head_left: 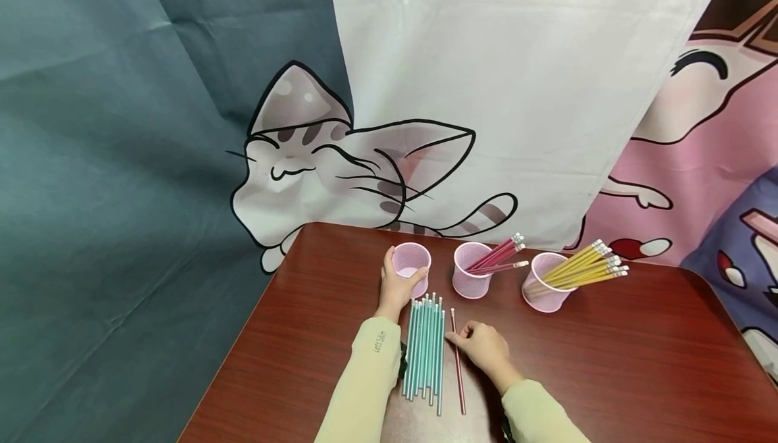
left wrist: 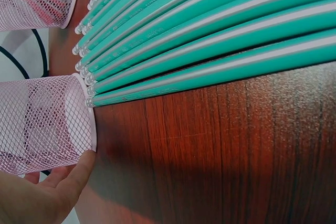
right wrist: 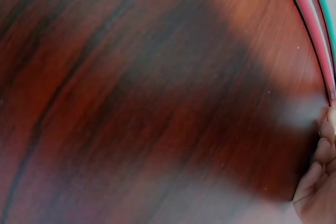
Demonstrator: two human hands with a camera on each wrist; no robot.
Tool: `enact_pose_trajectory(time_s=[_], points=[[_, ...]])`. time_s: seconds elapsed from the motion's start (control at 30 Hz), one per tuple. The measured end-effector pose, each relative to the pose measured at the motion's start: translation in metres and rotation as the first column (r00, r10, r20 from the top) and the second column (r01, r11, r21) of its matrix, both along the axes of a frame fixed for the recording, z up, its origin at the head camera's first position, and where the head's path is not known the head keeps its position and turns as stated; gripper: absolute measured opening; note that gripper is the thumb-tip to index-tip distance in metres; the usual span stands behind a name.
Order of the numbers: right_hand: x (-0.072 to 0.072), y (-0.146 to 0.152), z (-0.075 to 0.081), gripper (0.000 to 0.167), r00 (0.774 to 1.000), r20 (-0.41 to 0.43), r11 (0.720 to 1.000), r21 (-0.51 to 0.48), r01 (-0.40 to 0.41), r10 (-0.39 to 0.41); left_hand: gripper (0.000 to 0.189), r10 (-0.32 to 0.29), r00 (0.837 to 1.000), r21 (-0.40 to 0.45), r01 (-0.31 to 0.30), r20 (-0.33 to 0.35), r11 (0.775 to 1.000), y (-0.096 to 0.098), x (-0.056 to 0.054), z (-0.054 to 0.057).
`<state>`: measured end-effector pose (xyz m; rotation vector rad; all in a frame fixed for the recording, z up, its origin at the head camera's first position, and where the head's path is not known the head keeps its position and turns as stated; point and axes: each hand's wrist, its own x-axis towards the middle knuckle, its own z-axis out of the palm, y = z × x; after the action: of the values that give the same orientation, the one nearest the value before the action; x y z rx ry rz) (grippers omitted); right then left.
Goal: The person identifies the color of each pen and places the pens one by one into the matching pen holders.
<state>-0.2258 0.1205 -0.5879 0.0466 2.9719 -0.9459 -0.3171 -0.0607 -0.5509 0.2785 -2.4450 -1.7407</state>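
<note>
My left hand (head_left: 398, 288) grips a pink mesh pencil cup (head_left: 415, 255), fingers on its left side and thumb across its front. No pencils show inside that cup. Just in front lies a bundle of green pencils (head_left: 425, 352), side by side, white erasers pointing at the cup. Along the bundle's right side is a single red pencil (head_left: 459, 379), flat on the table. My right hand (head_left: 486, 347) pinches this pencil between thumb and finger in its upper half. Only the fingers (right wrist: 326, 148) appear at the edge of the right wrist view, right at the pencil.
A second pink cup (head_left: 471, 286) holds several red pencils (head_left: 500, 254) leaning right. Farther right, a third cup (head_left: 546, 300) holds several yellow pencils (head_left: 580, 271). The dark red wooden table (head_left: 656, 348) meets a cartoon-printed curtain (head_left: 516, 92) behind the cups.
</note>
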Motion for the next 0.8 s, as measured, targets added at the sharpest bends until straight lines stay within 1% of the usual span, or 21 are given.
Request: enact_pose_trajectory(time_s=[0.17,0.33,0.43,0.6,0.8], points=[[-0.0001,-0.0022,0.0014,0.033,1.000,0.019,1.000,0.018,0.005,-0.005,0.091,-0.001,1.000,0.014,0.001,0.002,1.000,-0.0002,0.0004,0.0005],[-0.0007,-0.0052,0.0055,0.024,0.998,0.054,0.999,0.023,0.022,-0.023,0.090,-0.001,1.000,0.012,0.001,0.007,1.000,0.0000,0.0003,0.0013],[-0.0010,-0.0071,0.0060,0.019,0.998,0.062,0.999,0.034,0.020,-0.022,0.090,0.001,1.000,0.009,-0.001,0.008,1.000,-0.0010,0.0002,0.0012],[-0.0007,-0.0076,0.0061,0.018,0.998,0.059,0.999,0.038,0.016,-0.018,0.090,0.000,1.000,0.020,0.000,-0.002,1.000,-0.0017,-0.0002,0.0004],[-0.0015,-0.0007,0.0067,0.017,1.000,0.028,1.000,0.005,0.005,-0.005,0.091,-0.001,1.000,0.009,0.001,-0.013,1.000,-0.0009,-0.0009,-0.0012]])
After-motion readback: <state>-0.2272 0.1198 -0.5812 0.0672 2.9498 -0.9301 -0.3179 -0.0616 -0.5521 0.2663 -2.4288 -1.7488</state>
